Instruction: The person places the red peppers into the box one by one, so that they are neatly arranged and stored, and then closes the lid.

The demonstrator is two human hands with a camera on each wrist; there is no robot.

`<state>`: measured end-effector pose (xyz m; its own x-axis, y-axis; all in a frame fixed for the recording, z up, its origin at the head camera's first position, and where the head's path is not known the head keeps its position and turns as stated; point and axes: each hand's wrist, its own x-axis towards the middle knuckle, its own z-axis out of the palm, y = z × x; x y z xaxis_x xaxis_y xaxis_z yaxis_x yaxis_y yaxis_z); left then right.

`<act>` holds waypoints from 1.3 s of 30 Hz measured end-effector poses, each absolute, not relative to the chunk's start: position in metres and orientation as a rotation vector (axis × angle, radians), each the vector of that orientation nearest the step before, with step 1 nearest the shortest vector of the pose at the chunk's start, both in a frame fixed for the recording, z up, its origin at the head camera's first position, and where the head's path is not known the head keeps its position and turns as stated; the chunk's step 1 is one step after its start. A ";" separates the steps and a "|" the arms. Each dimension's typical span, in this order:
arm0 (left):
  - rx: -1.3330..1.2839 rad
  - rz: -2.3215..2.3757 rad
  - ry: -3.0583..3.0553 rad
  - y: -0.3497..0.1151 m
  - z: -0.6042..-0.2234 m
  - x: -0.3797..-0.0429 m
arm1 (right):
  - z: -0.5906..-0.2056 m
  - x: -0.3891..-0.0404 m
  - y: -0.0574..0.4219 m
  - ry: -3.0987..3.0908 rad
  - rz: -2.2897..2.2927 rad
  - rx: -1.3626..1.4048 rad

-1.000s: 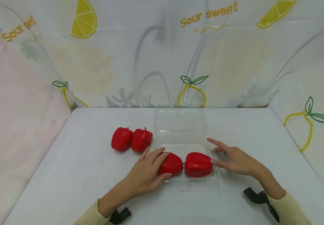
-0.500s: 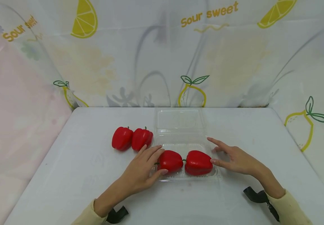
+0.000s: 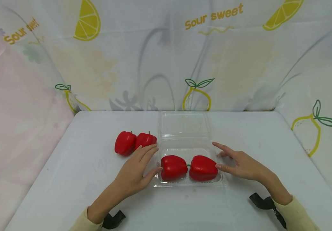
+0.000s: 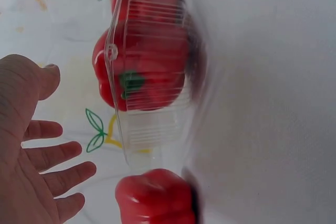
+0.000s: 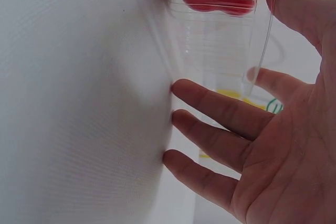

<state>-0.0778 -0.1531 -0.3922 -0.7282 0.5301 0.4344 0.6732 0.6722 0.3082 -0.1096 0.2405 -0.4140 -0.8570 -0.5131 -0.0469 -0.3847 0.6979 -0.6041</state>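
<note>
Two red bell peppers, a left one (image 3: 174, 167) and a right one (image 3: 203, 168), lie on their sides in the front part of a clear plastic clamshell container (image 3: 186, 184). My left hand (image 3: 134, 173) hovers at the container's left side, fingers apart and holding nothing. In the left wrist view, a gap shows between that hand and the container wall. At the right side, my right hand (image 3: 242, 165) has its fingers spread, its thumb near the rim and right pepper. Several of its fingertips (image 5: 184, 88) meet the tabletop in the right wrist view.
Two more red bell peppers, one farther left (image 3: 125, 143) and one partly behind my left fingers (image 3: 145, 139), stand side by side left of the container. Its clear lid (image 3: 184, 123) lies folded back. A printed cloth backdrop (image 3: 160, 57) rises behind the white table (image 3: 96, 128).
My left hand has let go of the left pepper in the container and drawn back to the left. That pepper stays lying in the container. The right hand keeps its place.
</note>
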 end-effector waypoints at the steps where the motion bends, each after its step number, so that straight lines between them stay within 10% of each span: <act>1: -0.948 -0.660 -2.576 -0.155 -0.391 -0.079 | -0.414 -0.110 0.240 2.695 -0.890 -0.718; 39: -0.695 -0.645 -2.541 -0.218 -0.393 -0.115 | -0.415 -0.108 0.241 2.707 -0.905 -0.717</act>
